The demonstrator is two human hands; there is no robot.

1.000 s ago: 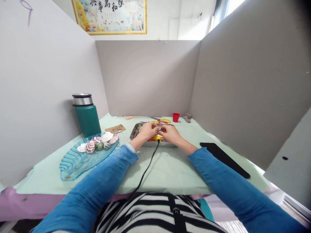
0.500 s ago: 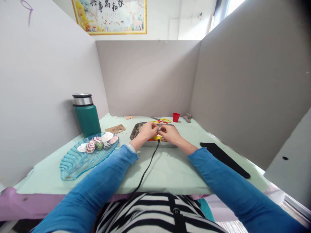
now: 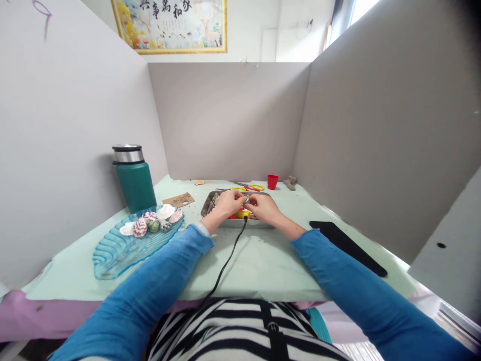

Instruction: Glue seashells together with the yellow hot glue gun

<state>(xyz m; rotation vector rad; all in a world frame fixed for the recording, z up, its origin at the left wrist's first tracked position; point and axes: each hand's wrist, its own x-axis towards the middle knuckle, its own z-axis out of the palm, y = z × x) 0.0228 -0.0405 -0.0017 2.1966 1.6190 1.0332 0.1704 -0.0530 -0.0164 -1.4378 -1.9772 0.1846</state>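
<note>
My left hand (image 3: pixel 230 201) and my right hand (image 3: pixel 264 206) meet over a metal tray (image 3: pixel 259 223), fingertips pinched close together. Between them is a small greyish-white piece (image 3: pixel 247 199), too small to name for sure. Both hands appear to grip it. Just below the fingers, a yellow corded tool (image 3: pixel 242 214) lies in the tray, its front part hidden. A black cord (image 3: pixel 232 256) runs from it towards my body. Several small shells (image 3: pixel 215 199) fill the tray's left end, partly covered by my left hand.
On the left, a blue glass dish (image 3: pixel 130 255) holds several shells (image 3: pixel 150 221), with a green bottle (image 3: pixel 136 185) behind it. Scissors (image 3: pixel 255 187), a red cup (image 3: pixel 272 182) and a brown piece (image 3: pixel 289 183) sit behind the tray. A black flat object (image 3: pixel 345 246) lies right.
Almost nothing differs. The small piece between my fingertips seems very slightly turned; both hands stay in place over the tray.
</note>
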